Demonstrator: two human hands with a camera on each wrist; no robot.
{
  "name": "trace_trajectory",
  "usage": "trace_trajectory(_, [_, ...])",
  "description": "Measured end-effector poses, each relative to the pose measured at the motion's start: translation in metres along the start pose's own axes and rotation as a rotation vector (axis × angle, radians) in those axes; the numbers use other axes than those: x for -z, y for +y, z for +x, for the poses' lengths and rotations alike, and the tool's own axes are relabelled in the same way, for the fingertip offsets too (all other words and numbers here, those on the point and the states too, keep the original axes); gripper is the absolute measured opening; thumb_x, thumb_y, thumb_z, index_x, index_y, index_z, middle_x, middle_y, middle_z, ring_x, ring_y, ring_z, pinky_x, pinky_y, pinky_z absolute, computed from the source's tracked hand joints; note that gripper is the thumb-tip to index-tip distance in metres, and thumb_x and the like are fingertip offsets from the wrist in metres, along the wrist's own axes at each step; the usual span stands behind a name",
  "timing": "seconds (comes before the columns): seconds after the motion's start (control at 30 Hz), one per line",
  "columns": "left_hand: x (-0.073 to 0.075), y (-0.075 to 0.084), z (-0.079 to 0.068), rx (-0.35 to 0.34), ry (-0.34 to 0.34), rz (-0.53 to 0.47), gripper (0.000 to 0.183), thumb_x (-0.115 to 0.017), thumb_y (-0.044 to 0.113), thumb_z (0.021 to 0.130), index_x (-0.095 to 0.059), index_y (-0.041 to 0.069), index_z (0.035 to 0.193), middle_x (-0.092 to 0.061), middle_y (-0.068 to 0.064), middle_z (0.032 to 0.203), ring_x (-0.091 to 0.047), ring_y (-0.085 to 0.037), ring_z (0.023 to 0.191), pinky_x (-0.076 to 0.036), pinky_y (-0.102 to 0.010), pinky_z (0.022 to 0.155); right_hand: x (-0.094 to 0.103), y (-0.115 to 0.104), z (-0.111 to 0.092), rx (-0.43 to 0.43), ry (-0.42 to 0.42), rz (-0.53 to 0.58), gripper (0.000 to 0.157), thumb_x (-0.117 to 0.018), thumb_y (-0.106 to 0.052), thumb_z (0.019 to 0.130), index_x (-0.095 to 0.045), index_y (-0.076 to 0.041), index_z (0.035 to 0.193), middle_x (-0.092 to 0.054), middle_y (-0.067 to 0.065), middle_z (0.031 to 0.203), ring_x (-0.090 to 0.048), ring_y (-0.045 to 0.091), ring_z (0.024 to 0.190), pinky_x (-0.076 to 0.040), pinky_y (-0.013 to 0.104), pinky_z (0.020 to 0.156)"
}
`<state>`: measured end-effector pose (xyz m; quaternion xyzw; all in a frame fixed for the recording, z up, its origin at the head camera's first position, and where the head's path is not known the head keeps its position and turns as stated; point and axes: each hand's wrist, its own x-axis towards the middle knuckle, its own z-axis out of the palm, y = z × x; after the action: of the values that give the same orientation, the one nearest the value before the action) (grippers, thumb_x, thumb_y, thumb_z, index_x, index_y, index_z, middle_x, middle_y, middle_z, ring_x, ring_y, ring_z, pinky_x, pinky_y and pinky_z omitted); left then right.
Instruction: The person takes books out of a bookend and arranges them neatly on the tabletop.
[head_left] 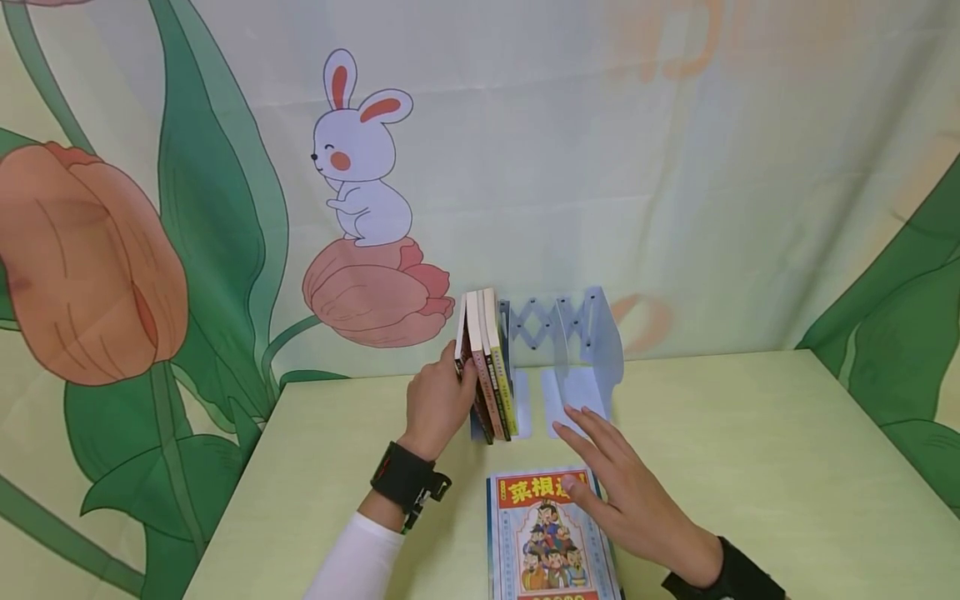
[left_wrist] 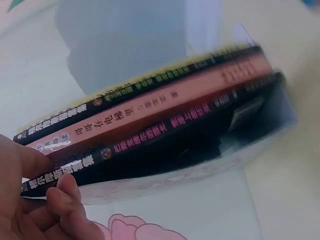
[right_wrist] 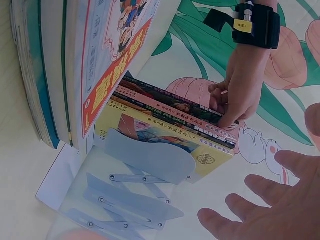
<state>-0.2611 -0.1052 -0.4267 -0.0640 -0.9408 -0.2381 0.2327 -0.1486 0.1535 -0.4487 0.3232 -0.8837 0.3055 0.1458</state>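
My left hand [head_left: 441, 404] is at the left end of a row of upright books, with its thumb and fingers pinching the upper part of a black-spined book [left_wrist: 195, 119]. Right beside that book stand a pink-spined book [left_wrist: 150, 106] and a yellow book [right_wrist: 200, 160]. The row leans slightly in a blue-grey expandable bookend rack [head_left: 603, 342]. My right hand [head_left: 630, 487] hovers with fingers spread over a stack of books [head_left: 551, 542], holding nothing. A colourful comic-style cover with a red title band tops this stack.
The rack's dividers stand at the right of the row, joined by a folding lattice [head_left: 534, 323]. All this is on a pale yellow-green table [head_left: 750, 467]. A printed cloth [head_left: 525, 167] with a rabbit and tulips hangs behind the table's back edge.
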Motion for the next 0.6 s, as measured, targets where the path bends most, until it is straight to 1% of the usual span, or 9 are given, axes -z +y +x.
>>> trace_trajectory(0.1, [-0.002, -0.002, 0.000, 0.015, -0.025, -0.042, 0.041, -0.051, 0.028, 0.100, -0.058, 0.001, 0.129, -0.065, -0.010, 0.066, -0.057, -0.016, 0.050, -0.033, -0.027, 0.041, -0.002, 0.001, 0.000, -0.006, 0.001, -0.002, 0.060, -0.058, -0.024, 0.099, -0.034, -0.022, 0.154, -0.027, 0.003, 0.162, -0.027, 0.033, 0.148, -0.034, 0.062, 0.107])
trace_trajectory(0.2, [-0.005, -0.003, -0.001, 0.023, -0.030, -0.047, 0.046, -0.050, 0.027, 0.101, -0.053, -0.001, 0.137, -0.063, -0.010, 0.062, -0.053, -0.015, 0.047, -0.031, -0.027, 0.041, -0.004, 0.003, 0.001, -0.010, 0.000, 0.004, 0.060, -0.057, -0.024, 0.099, -0.033, -0.023, 0.154, -0.027, 0.003, 0.162, -0.026, 0.032, 0.148, -0.034, 0.062, 0.107])
trace_trajectory(0.3, [-0.008, -0.004, -0.002, 0.022, -0.009, -0.049, 0.051, -0.049, 0.025, 0.101, -0.046, -0.003, 0.143, -0.056, -0.007, 0.054, -0.047, -0.014, 0.042, -0.029, -0.027, 0.041, -0.004, 0.003, 0.001, -0.018, -0.003, 0.014, 0.059, -0.057, -0.024, 0.099, -0.034, -0.022, 0.154, -0.026, 0.002, 0.162, -0.024, 0.030, 0.149, -0.033, 0.062, 0.108])
trace_trajectory(0.4, [-0.011, -0.005, -0.003, 0.007, 0.014, -0.063, 0.051, -0.048, 0.023, 0.102, -0.043, -0.003, 0.145, -0.050, -0.004, 0.050, -0.042, -0.013, 0.040, -0.027, -0.027, 0.040, -0.004, 0.002, 0.002, -0.024, -0.005, 0.020, 0.058, -0.057, -0.025, 0.099, -0.035, -0.021, 0.153, -0.026, 0.002, 0.163, -0.024, 0.029, 0.150, -0.033, 0.063, 0.108])
trace_trajectory(0.47, [-0.012, -0.006, -0.004, -0.008, 0.029, -0.079, 0.050, -0.047, 0.023, 0.102, -0.043, -0.003, 0.145, -0.049, -0.003, 0.050, -0.040, -0.012, 0.039, -0.027, -0.026, 0.040, -0.004, 0.002, 0.002, -0.028, -0.004, 0.021, 0.058, -0.057, -0.025, 0.099, -0.035, -0.022, 0.153, -0.026, 0.002, 0.162, -0.024, 0.029, 0.150, -0.033, 0.063, 0.109])
trace_trajectory(0.6, [-0.011, -0.006, -0.006, -0.034, 0.060, -0.126, 0.048, -0.045, 0.024, 0.104, -0.044, -0.002, 0.145, -0.051, -0.004, 0.052, -0.040, -0.011, 0.039, -0.027, -0.025, 0.040, -0.004, 0.003, 0.003, -0.038, 0.001, 0.024, 0.060, -0.057, -0.025, 0.099, -0.033, -0.026, 0.154, -0.027, 0.003, 0.162, -0.025, 0.030, 0.149, -0.033, 0.063, 0.108])
